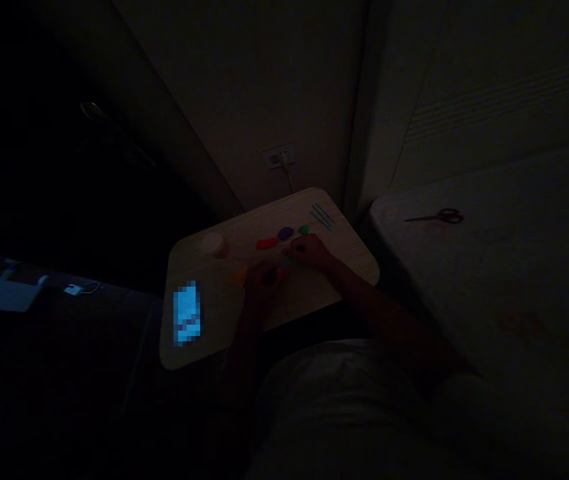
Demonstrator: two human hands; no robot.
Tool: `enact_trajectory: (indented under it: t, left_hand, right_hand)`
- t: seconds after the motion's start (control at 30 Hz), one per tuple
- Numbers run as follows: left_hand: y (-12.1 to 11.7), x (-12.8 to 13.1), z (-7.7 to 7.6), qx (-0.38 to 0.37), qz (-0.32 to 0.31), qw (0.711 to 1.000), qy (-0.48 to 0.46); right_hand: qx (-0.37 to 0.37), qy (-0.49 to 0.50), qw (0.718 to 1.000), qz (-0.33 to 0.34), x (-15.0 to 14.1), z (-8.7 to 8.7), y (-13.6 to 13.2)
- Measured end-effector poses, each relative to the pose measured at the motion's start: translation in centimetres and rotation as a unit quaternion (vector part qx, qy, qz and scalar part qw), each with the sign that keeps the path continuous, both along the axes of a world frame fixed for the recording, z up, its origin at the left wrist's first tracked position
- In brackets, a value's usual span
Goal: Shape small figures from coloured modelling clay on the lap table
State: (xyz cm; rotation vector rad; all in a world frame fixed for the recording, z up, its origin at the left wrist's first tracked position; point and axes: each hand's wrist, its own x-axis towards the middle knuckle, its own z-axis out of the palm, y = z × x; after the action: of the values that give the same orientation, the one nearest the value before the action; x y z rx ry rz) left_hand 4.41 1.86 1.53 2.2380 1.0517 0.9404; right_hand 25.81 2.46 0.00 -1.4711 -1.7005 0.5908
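Note:
The view is very dark. Over the small wooden table [294, 300], my left hand [263, 275] is closed with curled fingers, beside an orange lump [237, 277]. My right hand [310, 252] is closed too, its fingertips pinched near the left hand. A small pale teal piece [288, 262] shows between the hands; I cannot tell which one grips it. Just beyond my fingers lie a red lump [267, 244], a purple lump [285, 233] and a green lump [304, 229], which look like modelling clay. Several thin teal strips [321, 217] lie at the far right.
A round pale container [213, 245] stands at the table's far left. A lit screen [187, 313], blurred out, lies near the left edge. Scissors [439, 217] rest on a pale surface [489, 280] to the right. A wall socket [279, 157] with a plugged cable is behind the table.

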Motion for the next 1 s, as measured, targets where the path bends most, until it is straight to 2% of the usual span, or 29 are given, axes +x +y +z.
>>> enact_trajectory:
  t: [0.2,0.4,0.6,1.0]
  left_hand:
    - [0.3,-0.2,-0.6,0.044,0.015,0.999,0.025]
    - [0.3,0.0,-0.6,0.054,0.034,0.993,0.098]
    - [0.5,0.1,-0.6,0.031,0.036,0.993,0.111]
    - [0.5,0.0,-0.6,0.007,0.050,0.993,0.107]
  right_hand:
    - [0.002,-0.091,0.996,0.008,-0.3,0.7,-0.6]
    - [0.002,-0.120,0.993,-0.017,-0.6,1.2,-0.9]
    - [-0.001,-0.168,0.984,-0.060,-1.0,1.3,-0.9]
    - [-0.023,-0.244,0.969,-0.046,-1.8,2.1,-1.5]
